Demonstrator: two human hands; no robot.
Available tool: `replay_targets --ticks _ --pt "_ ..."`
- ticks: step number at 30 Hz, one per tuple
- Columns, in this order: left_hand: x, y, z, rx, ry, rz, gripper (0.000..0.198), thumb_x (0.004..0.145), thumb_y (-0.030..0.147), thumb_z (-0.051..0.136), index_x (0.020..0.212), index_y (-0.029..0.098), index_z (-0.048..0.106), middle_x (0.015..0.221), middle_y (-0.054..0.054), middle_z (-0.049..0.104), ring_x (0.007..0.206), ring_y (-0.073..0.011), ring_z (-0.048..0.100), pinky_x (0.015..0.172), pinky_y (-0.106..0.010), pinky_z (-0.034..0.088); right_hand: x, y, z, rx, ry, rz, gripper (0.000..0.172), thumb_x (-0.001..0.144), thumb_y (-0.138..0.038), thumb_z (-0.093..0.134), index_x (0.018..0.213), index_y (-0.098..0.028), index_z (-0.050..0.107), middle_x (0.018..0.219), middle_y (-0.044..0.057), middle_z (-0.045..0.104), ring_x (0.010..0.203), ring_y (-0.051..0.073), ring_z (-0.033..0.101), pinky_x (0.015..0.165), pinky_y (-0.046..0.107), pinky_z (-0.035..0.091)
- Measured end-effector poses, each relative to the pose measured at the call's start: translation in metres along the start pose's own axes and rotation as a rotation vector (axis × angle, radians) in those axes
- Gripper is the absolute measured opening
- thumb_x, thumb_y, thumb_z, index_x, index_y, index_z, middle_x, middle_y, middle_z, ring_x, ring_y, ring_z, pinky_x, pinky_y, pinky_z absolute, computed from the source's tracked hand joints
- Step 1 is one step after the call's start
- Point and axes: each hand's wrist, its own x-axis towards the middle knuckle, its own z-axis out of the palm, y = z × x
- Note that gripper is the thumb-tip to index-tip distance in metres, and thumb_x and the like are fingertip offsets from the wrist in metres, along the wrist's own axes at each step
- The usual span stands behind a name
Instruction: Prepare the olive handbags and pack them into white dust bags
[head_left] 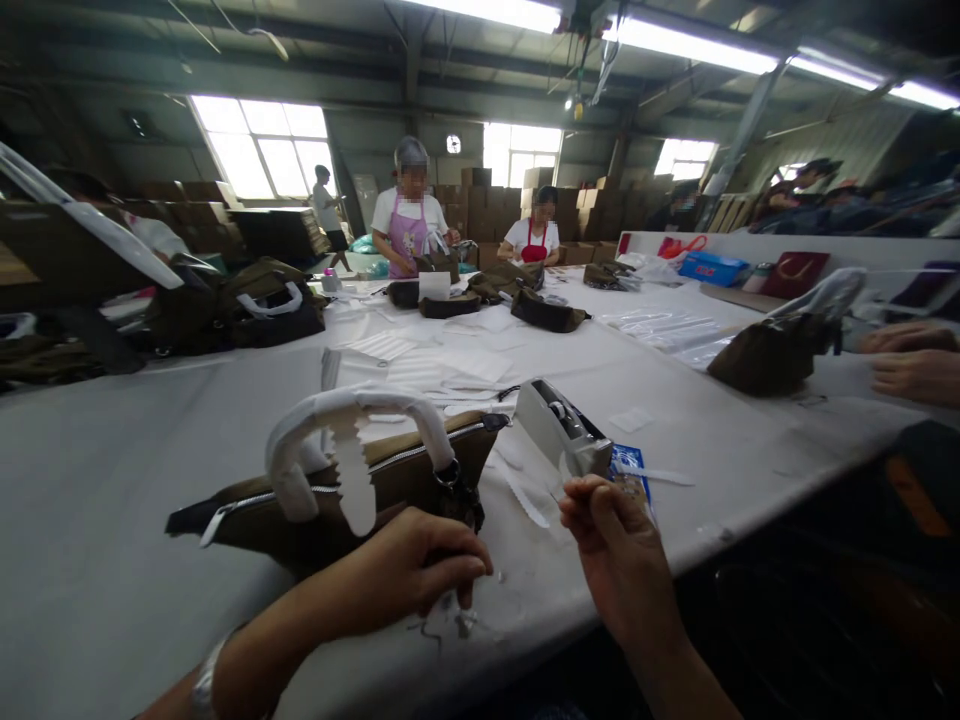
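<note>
A dark olive handbag (397, 465) with black ends and a silver zipper stands in front of me. White wrapping covers its handle (292, 450), and a white strip with a toothed edge (352, 470) hangs from it. My left hand (442, 560) is beside the bag's near side, fingers curled in; what they hold, if anything, is hidden. To the right, my right hand (611, 525) pinches what looks like a small piece of clear tape (565, 468) between thumb and fingertips. That hand is just in front of the grey tape dispenser (559, 425).
Toothed white strips (525, 500) and a blue packet (630, 465) lie around the dispenser. Another wrapped-handle bag (772, 350) stands at right, near another person's hands (915, 360). Several bags (262, 305) pile up at left. Two people in aprons (412, 225) work across the table (225, 420).
</note>
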Motion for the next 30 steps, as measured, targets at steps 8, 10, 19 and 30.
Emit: replay_targets --ticks 8,10,19,30 --pt "-0.012 -0.013 -0.003 0.387 0.24 0.007 0.02 0.098 0.033 0.055 0.094 0.026 0.073 0.078 0.005 0.075 0.077 -0.0146 0.07 0.114 -0.042 0.031 -0.016 0.005 0.0 -0.869 -0.06 -0.627 0.034 0.092 -0.016 0.063 0.124 -0.026 0.064 0.111 0.006 0.072 0.09 0.017 0.07 0.082 0.028 0.056" --pt "-0.012 -0.019 -0.001 0.426 0.23 0.081 0.02 0.098 0.031 0.055 0.098 0.025 0.074 0.088 0.002 0.076 0.084 -0.0164 0.071 0.098 -0.032 0.045 -0.01 0.009 0.013 -0.881 -0.201 -0.706 0.024 0.093 -0.012 0.061 0.113 -0.025 0.067 0.107 0.005 0.073 0.099 0.017 0.069 0.089 0.028 0.054" --pt "-0.019 -0.029 0.01 0.222 0.721 0.29 0.015 0.097 0.024 0.058 0.101 0.022 0.072 0.086 -0.001 0.071 0.076 -0.0115 0.068 0.068 -0.018 0.052 0.021 0.025 0.053 -0.812 -0.289 -0.668 0.03 0.097 -0.02 0.057 0.126 -0.023 0.06 0.113 0.007 0.071 0.099 0.02 0.066 0.088 0.033 0.053" --pt "-0.008 -0.041 0.004 0.805 0.704 0.448 0.019 0.101 0.02 0.049 0.104 0.019 0.068 0.083 -0.003 0.069 0.069 -0.0144 0.066 0.062 -0.023 0.052 0.012 0.018 0.039 -0.32 -0.553 0.172 0.023 0.094 -0.037 0.062 0.105 -0.022 0.074 0.091 0.005 0.075 0.077 0.017 0.071 0.074 0.029 0.059"
